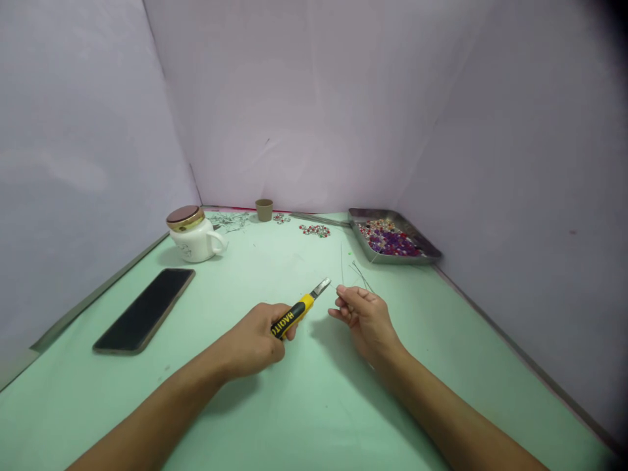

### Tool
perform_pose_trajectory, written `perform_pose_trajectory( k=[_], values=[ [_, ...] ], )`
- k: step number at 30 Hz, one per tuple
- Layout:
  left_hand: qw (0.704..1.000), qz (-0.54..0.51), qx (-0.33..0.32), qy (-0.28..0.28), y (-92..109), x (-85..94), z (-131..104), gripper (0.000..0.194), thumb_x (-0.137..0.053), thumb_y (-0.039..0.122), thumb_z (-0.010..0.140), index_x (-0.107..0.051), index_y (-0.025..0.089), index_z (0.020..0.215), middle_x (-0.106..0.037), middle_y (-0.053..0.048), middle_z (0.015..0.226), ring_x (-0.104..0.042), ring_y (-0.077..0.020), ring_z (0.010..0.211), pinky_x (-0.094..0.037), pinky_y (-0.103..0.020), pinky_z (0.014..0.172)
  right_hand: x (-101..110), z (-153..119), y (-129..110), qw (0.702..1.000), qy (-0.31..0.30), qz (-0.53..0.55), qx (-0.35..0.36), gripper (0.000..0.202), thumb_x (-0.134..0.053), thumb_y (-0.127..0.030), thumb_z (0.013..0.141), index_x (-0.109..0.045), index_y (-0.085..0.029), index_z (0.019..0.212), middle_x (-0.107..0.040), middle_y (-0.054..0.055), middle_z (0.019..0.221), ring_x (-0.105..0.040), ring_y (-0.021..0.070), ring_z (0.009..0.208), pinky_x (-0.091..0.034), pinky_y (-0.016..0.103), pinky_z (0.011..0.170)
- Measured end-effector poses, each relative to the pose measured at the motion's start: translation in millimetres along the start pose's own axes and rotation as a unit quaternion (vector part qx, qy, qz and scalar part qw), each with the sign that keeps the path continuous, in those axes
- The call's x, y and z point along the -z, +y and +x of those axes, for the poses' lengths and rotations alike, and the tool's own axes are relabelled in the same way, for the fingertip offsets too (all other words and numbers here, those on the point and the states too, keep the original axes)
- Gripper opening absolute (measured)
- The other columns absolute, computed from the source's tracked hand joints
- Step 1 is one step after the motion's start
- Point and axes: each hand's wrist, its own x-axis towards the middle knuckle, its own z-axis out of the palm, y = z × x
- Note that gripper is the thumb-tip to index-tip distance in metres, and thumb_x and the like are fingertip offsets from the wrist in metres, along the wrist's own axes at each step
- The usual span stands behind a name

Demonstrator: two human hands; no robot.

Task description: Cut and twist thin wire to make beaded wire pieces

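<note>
My left hand [258, 337] is closed round the black and yellow handle of a cutting tool [293, 316], whose metal jaws point up and right. My right hand [366, 320] pinches a thin wire [342, 261] between thumb and fingertips, to the right of the jaws. The wire stands up from the fingertips. Whether it touches the jaws is too fine to tell. A few more thin wires [362, 276] show just beyond my right hand, partly hidden by it.
A metal tray [360, 241] of coloured beads sits at the back right. Bead pieces [314, 230], a small brown cup [263, 210] and tangled wires [230, 221] lie along the back. On the left are a lidded white mug [193, 242] and a phone [146, 311].
</note>
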Motion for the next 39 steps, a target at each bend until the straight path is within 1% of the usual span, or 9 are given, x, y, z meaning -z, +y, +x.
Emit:
perform_pose_trajectory(
  k=[9, 11, 14, 17, 19, 21, 25, 33, 39],
  values=[
    [1.000, -0.024, 0.000, 0.008, -0.3, 6.2, 1.0, 0.018, -0.038, 0.006, 0.047, -0.047, 0.016, 0.060, -0.038, 0.004, 0.055, -0.031, -0.0080, 0.049, -0.020, -0.022, 0.043, 0.4, 0.5, -1.0, 0.999, -0.019, -0.002, -0.028, 0.020, -0.069, -0.027, 0.058, -0.055, -0.014, 0.055, -0.051, -0.005, 0.050, -0.046, 0.0050, 0.043, -0.050, 0.025, 0.058],
    [0.998, -0.043, 0.015, 0.049, -4.3, 16.7, 2.8, 0.025, -0.040, 0.007, 0.047, -0.052, 0.015, 0.066, -0.046, 0.002, 0.059, -0.037, -0.0095, 0.051, -0.024, -0.021, 0.043, 1.2, 1.2, -2.0, 0.999, -0.018, 0.002, -0.031, 0.020, -0.069, -0.026, 0.058, -0.054, -0.014, 0.054, -0.050, -0.005, 0.047, -0.045, 0.0049, 0.042, -0.050, 0.025, 0.056],
    [0.979, -0.098, 0.053, 0.170, -13.8, 39.1, 5.3, 0.033, -0.043, 0.007, 0.046, -0.056, 0.014, 0.076, -0.055, -0.003, 0.077, -0.049, -0.0147, 0.064, -0.036, -0.024, 0.051, 2.0, 1.8, -3.6, 0.999, -0.010, 0.007, -0.029, 0.020, -0.069, -0.025, 0.057, -0.053, -0.014, 0.052, -0.049, -0.005, 0.046, -0.043, 0.0048, 0.042, -0.050, 0.024, 0.055],
    [0.963, -0.149, 0.055, 0.219, -18.0, 55.8, 4.5, 0.030, -0.044, 0.006, 0.046, -0.053, 0.015, 0.073, -0.054, -0.006, 0.091, -0.052, -0.0181, 0.076, -0.041, -0.028, 0.062, 1.8, 2.3, -4.5, 0.999, -0.013, 0.012, -0.038, 0.020, -0.069, -0.024, 0.058, -0.053, -0.014, 0.051, -0.049, -0.004, 0.045, -0.043, 0.0054, 0.043, -0.051, 0.023, 0.055],
    [0.966, -0.153, 0.033, 0.205, -15.7, 57.4, 2.4, 0.024, -0.043, 0.005, 0.045, -0.049, 0.016, 0.066, -0.053, -0.005, 0.092, -0.051, -0.0194, 0.082, -0.041, -0.028, 0.067, 1.2, 2.9, -4.9, 0.998, -0.011, 0.027, -0.052, 0.019, -0.068, -0.023, 0.058, -0.053, -0.014, 0.051, -0.048, -0.004, 0.045, -0.042, 0.0053, 0.042, -0.051, 0.023, 0.055],
    [0.978, -0.135, 0.008, 0.157, -11.4, 51.7, 0.7, 0.023, -0.040, 0.004, 0.043, -0.046, 0.017, 0.060, -0.053, -0.003, 0.085, -0.050, -0.0192, 0.082, -0.040, -0.027, 0.066, 0.6, 3.9, -5.5, 0.996, -0.001, 0.048, -0.069, 0.017, -0.068, -0.021, 0.057, -0.054, -0.014, 0.052, -0.047, -0.004, 0.046, -0.040, 0.0045, 0.040, -0.051, 0.022, 0.054],
    [0.991, -0.107, 0.006, 0.083, -6.6, 34.2, 1.6, 0.023, -0.036, 0.004, 0.041, -0.043, 0.017, 0.058, -0.047, 0.001, 0.070, -0.043, -0.0132, 0.062, -0.031, -0.024, 0.051, 0.0, 6.0, -6.4, 0.991, 0.006, 0.075, -0.108, 0.014, -0.068, -0.019, 0.057, -0.055, -0.014, 0.053, -0.049, -0.004, 0.048, -0.039, 0.0038, 0.038, -0.051, 0.020, 0.052],
    [0.992, -0.099, 0.029, 0.069, -9.9, 25.7, 8.5, 0.020, -0.036, 0.005, 0.044, -0.039, 0.018, 0.059, -0.039, 0.003, 0.061, -0.035, -0.0106, 0.055, -0.023, -0.023, 0.048, 2.1, 10.4, -2.1, 0.985, -0.005, 0.097, -0.145, 0.015, -0.068, -0.021, 0.059, -0.056, -0.013, 0.053, -0.049, -0.004, 0.047, -0.040, 0.0035, 0.038, -0.051, 0.018, 0.050],
    [0.992, -0.095, 0.046, 0.067, -8.1, 24.4, 11.1, 0.015, -0.036, 0.006, 0.046, -0.037, 0.017, 0.056, -0.050, -0.001, 0.074, -0.042, -0.0120, 0.061, -0.026, -0.024, 0.050, 1.3, 10.8, 0.2, 0.987, -0.012, 0.075, -0.144, 0.019, -0.068, -0.023, 0.060, -0.055, -0.013, 0.052, -0.047, -0.004, 0.048, -0.039, 0.0032, 0.040, -0.050, 0.019, 0.050]
  ],
)
